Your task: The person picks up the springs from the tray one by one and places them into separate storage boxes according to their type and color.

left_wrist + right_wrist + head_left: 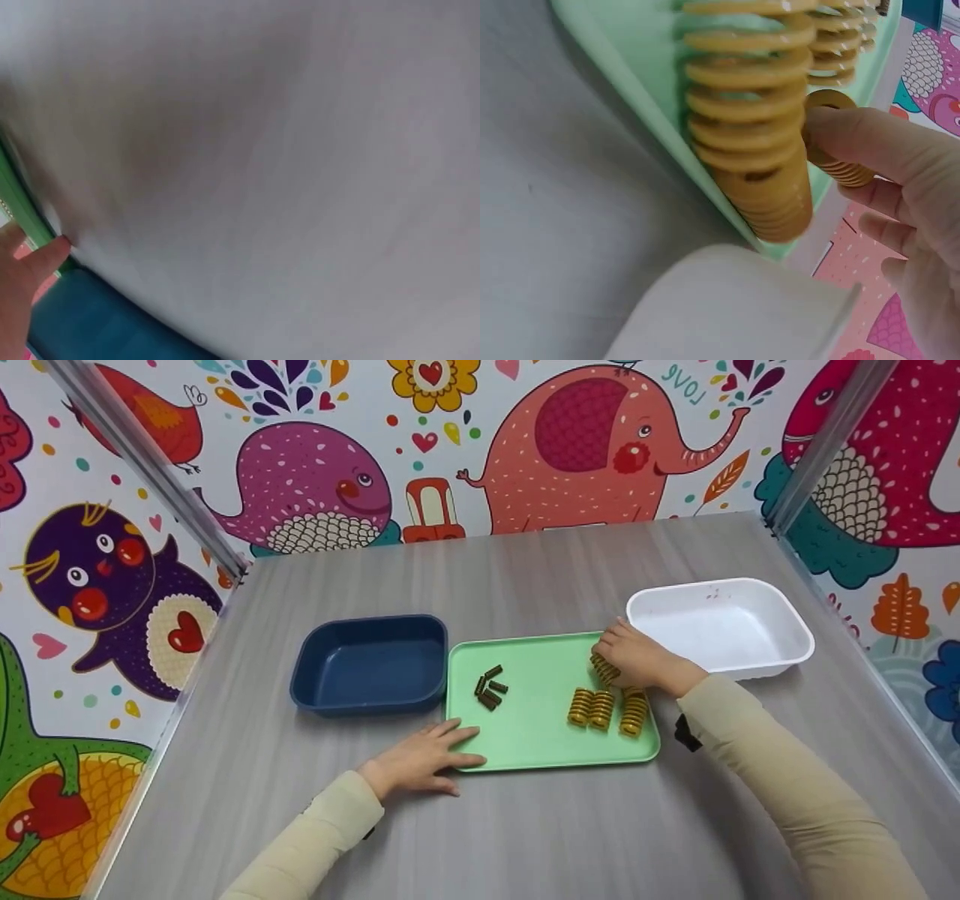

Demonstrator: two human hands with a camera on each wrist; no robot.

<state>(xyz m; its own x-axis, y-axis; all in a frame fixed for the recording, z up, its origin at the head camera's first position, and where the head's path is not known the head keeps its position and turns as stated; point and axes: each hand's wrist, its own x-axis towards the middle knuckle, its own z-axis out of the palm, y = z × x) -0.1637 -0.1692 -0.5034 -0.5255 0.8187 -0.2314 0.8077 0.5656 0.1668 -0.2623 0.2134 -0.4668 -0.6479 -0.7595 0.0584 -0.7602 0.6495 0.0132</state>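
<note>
The right hand (637, 656)'s grip is pinching a yellow coil spring (604, 670) at the far right of the green tray (540, 660); other yellow springs (600, 710) are lying nearby. The left hand (424, 757) is resting at the near left corner, fingers spread wide. Small dark springs (489, 699) are lying on the left side, between the blue bin (367, 709) and the yellow springs.

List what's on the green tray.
The green tray holds small dark springs at left, larger yellow springs at right, one pinched by the right hand. In the head view, that hand hides the far right corner; the left hand covers some rim.
</note>
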